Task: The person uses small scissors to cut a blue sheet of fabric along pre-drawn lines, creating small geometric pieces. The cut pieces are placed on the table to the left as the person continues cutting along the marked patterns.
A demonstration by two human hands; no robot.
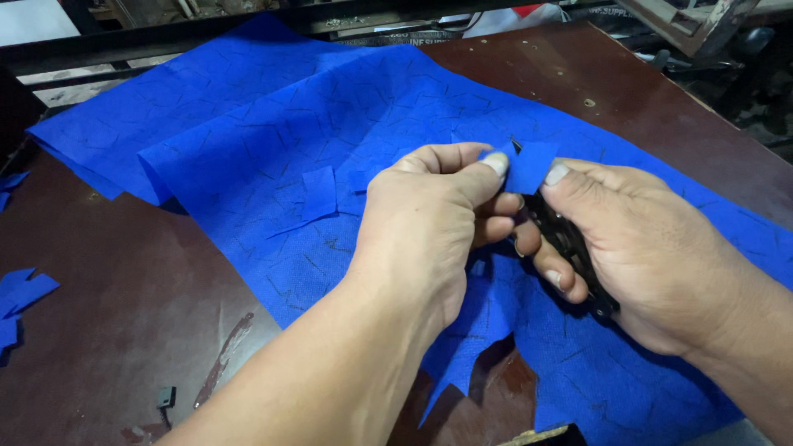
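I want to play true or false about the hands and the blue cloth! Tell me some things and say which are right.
1. The big cloth on the table is blue. True.
2. The left hand pinches a small blue piece with the right hand. True.
3. The right hand holds nothing but cloth. False: it also holds a dark tool, likely scissors.
4. The table is white. False: it is dark reddish brown.
5. Small blue scraps lie at the table's left edge. True.
6. The cloth is folded in a neat pile. False: it lies spread out, with a jagged cut edge near the person.
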